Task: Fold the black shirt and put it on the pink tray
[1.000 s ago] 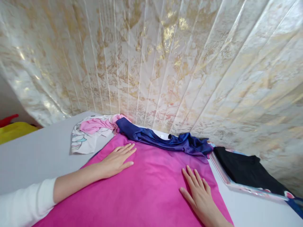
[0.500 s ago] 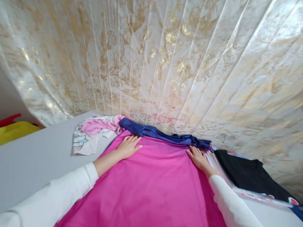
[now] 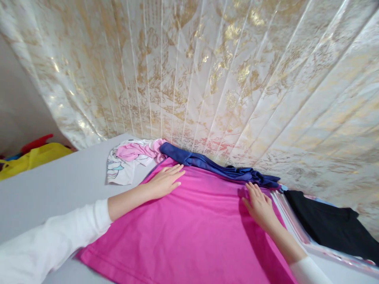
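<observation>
A bright pink garment (image 3: 189, 228) with a bunched dark blue part (image 3: 207, 162) along its far end lies spread before me. My left hand (image 3: 166, 182) is open over the garment's upper left, fingers stretched towards the blue folds. Over the upper right is my right hand (image 3: 260, 205), open with fingers apart; it casts a shadow on the pink cloth and seems slightly raised. Neither hand grips anything. The lower left hem shows at the bottom, while the lower right runs out of view.
A crumpled white and pink printed garment (image 3: 126, 161) lies at the far left. To the right sits a stack of folded clothes with a black garment (image 3: 334, 225) on top. Yellow cloth (image 3: 35, 157) is beyond the grey table (image 3: 59, 193). A gold-patterned curtain (image 3: 189, 79) hangs behind.
My right hand has lifted a little from the cloth, its shadow now wider. My left hand stays near the upper left. The view has shifted left, showing the lower left hem.
</observation>
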Motion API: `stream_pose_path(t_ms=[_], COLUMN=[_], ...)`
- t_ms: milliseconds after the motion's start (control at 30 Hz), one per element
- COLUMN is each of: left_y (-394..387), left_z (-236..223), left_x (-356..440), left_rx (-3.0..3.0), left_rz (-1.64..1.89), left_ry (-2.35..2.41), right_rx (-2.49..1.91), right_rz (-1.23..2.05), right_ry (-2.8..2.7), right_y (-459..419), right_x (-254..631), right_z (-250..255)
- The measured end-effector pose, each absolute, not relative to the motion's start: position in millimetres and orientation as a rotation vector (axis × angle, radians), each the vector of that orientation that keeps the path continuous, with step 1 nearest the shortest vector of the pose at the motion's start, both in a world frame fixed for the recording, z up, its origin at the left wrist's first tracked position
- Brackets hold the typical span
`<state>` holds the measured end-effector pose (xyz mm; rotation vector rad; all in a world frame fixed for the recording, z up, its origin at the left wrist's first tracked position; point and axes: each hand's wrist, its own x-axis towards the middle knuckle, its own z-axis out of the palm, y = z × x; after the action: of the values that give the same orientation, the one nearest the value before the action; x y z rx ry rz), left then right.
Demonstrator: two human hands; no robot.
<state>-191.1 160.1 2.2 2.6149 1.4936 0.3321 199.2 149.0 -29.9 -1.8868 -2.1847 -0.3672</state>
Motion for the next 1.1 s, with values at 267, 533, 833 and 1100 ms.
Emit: stream_pose_path(t_ms=[267,533,833,1100], left_y=[47.4,46.4,49.2,57.4], left_z=[-5.1,-17.7,-27.4,-45.2], left_x=[-234.9,-248.6,-256.8,-262.1], left_rx=[2.544,2.642,2.701,2.749], left_rz=[0.332,0.317,0.389,0.495], left_ry=[1.445,1.546,1.543,1.572], right_rx=[-1.218,-1.625,-1.752,-2.311], right_rz=[-0.257,-0.330,0.023,0.576], right_ry=[-2.594,-2.358,-1.954,-1.719], right_y=[-0.6,25.2,30.6,-40.3], right_x=[112.4,182.8,228.7,265.7], right_z=[-42.7,-71.5,-42.2,12.3])
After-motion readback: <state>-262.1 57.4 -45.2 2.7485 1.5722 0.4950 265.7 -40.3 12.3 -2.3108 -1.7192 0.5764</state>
